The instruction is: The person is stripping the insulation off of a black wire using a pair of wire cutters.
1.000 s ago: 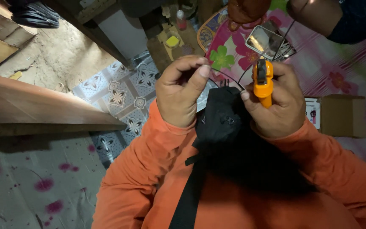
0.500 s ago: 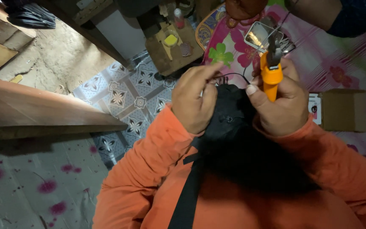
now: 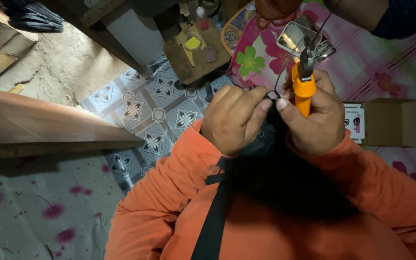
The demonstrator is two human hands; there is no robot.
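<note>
**Two hands working a thin black wire close to the chest**

The left hand [image 3: 234, 118] is pinching a thin black wire [image 3: 276, 84] between thumb and fingertips, its grip clenched on the strand so the end is staying taut and steady. The right hand [image 3: 314, 115] is wrapping its grip firmly around the orange handle of a pair of pliers [image 3: 304, 82], whose dark nose is pointing up and away, right beside the wire, seemingly so the tool can meet the strand. Both hands are hovering just above a black pouch [image 3: 275, 163] resting against the orange-sleeved chest. Beyond them, a small mirror-like plate [image 3: 292, 37] is lying on a pink flowered cloth [image 3: 391, 67], and a cardboard box [image 3: 388, 123] is sitting to the right.
</note>
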